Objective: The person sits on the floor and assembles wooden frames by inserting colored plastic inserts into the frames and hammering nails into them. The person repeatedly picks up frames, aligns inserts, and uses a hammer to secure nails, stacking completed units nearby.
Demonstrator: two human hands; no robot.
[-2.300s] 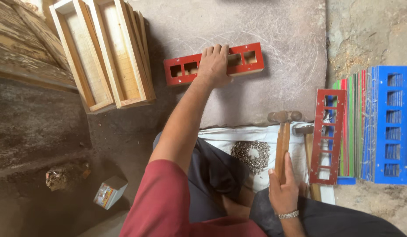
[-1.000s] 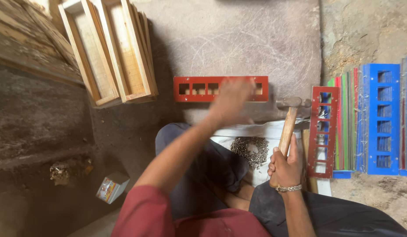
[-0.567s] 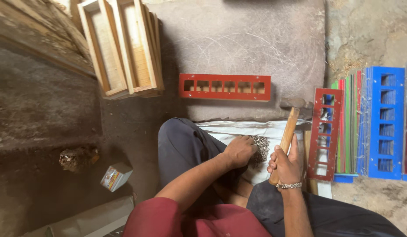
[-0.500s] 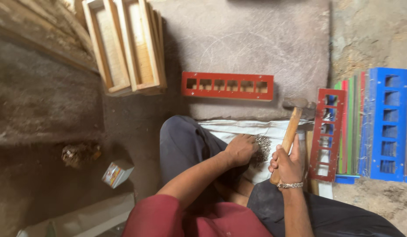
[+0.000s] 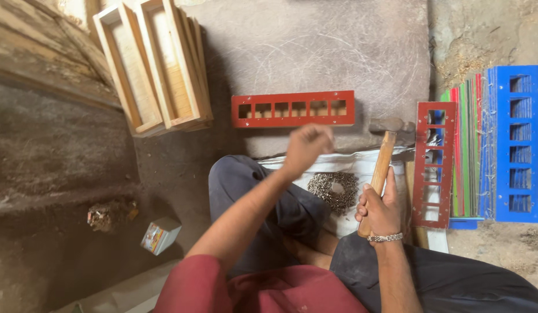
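Note:
My left hand (image 5: pixel 306 148) hovers with its fingers pinched shut just above a pile of small nails (image 5: pixel 332 190); what it pinches is hidden. The nails lie on a white cloth (image 5: pixel 367 162) over my lap. Beyond the hand, a red slotted strip (image 5: pixel 293 108) lies flat across a grey stone slab (image 5: pixel 315 52). My right hand (image 5: pixel 379 208) grips the wooden handle of a hammer (image 5: pixel 385 156), whose metal head rests on the slab's near right corner.
Another red slotted strip (image 5: pixel 434 165) and a stack of blue and green slotted panels (image 5: pixel 518 145) lie to the right. Wooden box frames (image 5: pixel 158 64) lean at the upper left. A small cardboard box (image 5: pixel 158 235) sits on the dirt floor at the lower left.
My left hand let go of the red strip, dipped to the nail pile, and has now risen with fingers pinched. The right hand still holds the hammer.

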